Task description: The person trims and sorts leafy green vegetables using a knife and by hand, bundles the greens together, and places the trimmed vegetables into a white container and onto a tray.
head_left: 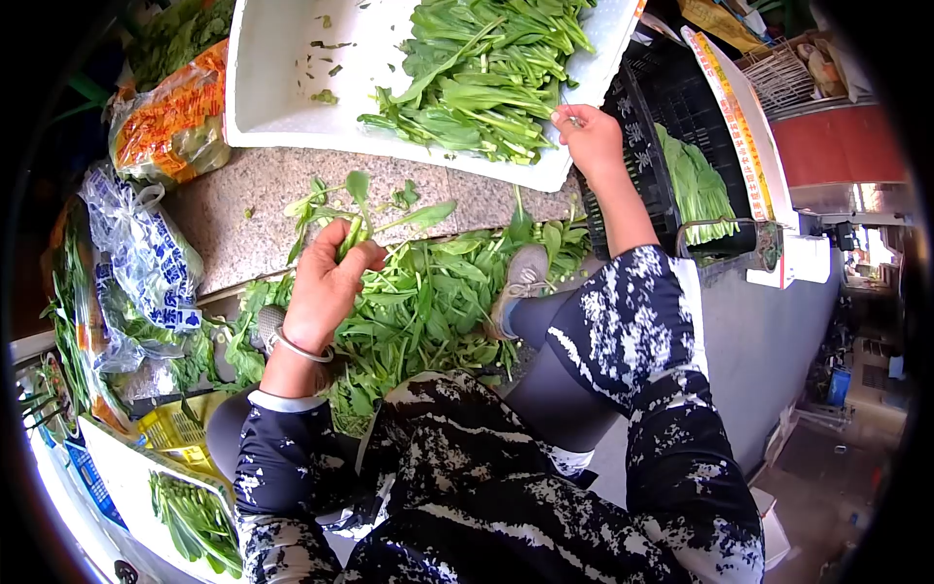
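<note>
My left hand [329, 282], with a bracelet at the wrist, is closed round the stems of some leafy greens [362, 206], whose leaves fan out above the fingers. At the near right corner of a white foam box [292, 107], my right hand [592, 141] has thumb and fingers pinched together beside the stem ends of the greens. What is between those fingertips is too small to make out. A thick pile of leafy greens [486, 68] fills the right part of the box. Loose leaves [418, 302] lie heaped on the ground between my feet.
A black crate [637, 146] holding greens [691, 185] stands at the right, beside an upright white foam panel [739, 117]. Plastic bags [146, 253] and an orange-printed bag [170, 117] lie left of the stone slab [243, 195]. Another white box [126, 477] sits lower left.
</note>
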### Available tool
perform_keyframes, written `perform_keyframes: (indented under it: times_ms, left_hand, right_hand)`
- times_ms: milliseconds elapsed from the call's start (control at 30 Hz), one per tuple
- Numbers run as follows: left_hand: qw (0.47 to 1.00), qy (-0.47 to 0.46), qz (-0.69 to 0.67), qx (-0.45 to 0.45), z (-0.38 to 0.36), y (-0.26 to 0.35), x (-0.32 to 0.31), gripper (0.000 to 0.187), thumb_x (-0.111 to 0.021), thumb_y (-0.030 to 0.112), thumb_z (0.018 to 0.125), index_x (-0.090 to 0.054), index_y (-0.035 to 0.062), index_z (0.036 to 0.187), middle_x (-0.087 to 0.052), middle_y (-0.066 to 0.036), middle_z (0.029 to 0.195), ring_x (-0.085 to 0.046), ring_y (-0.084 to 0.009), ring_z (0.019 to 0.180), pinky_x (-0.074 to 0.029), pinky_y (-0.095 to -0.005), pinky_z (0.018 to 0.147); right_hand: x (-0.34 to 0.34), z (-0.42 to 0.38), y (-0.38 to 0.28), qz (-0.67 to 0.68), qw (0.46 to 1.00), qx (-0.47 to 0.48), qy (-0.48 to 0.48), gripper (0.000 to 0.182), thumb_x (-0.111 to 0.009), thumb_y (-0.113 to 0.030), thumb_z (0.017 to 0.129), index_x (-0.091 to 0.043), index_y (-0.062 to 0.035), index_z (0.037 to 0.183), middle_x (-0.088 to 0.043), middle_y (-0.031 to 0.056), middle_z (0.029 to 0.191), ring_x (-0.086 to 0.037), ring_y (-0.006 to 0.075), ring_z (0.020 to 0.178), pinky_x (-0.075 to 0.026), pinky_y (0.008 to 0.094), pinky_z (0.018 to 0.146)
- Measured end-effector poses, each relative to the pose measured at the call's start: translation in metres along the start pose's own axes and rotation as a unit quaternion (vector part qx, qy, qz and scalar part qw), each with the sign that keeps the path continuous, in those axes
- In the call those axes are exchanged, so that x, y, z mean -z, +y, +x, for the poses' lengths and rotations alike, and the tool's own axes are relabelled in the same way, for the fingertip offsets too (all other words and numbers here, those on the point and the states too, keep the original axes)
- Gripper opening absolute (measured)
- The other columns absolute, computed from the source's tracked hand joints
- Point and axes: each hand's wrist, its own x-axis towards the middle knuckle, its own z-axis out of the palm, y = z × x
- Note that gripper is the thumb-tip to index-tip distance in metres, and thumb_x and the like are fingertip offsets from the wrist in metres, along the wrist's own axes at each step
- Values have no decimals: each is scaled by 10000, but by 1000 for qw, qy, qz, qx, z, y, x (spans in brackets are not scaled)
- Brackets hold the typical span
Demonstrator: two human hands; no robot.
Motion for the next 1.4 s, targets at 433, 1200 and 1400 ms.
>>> perform_keyframes:
  times_ms: [433, 1200, 1400]
  left_hand:
    - [1000, 12, -10, -22, 1, -8, -3, 155, -561, 158, 838, -528, 79, 709, -514, 23, 609, -465, -56, 540, -356, -193, 491]
    - [846, 255, 359, -302, -2, 10, -2, 205, -737, 233, 656, -659, 99, 790, -572, -36, 659, -553, -184, 538, -442, -291, 492]
    - [848, 177, 383, -320, -6, 13, -14, 260, -743, 203, 623, -642, 109, 845, -515, -41, 685, -547, -213, 617, -455, -309, 549]
  right_hand:
    - [-31, -4, 2, -270, 961, 33, -58, 264, -646, -257, 748, -638, -187, 1001, -642, 77, 851, -613, 262, 791, -476, 357, 683]
    - [3, -79, -68, 160, 957, 70, -231, 242, -635, -197, 801, -616, 27, 889, -567, -15, 675, -422, 28, 554, -354, 187, 500]
    - [-16, -106, -86, 114, 924, 123, -344, 239, -628, -204, 804, -618, 34, 803, -545, 0, 641, -451, 49, 589, -382, 219, 524]
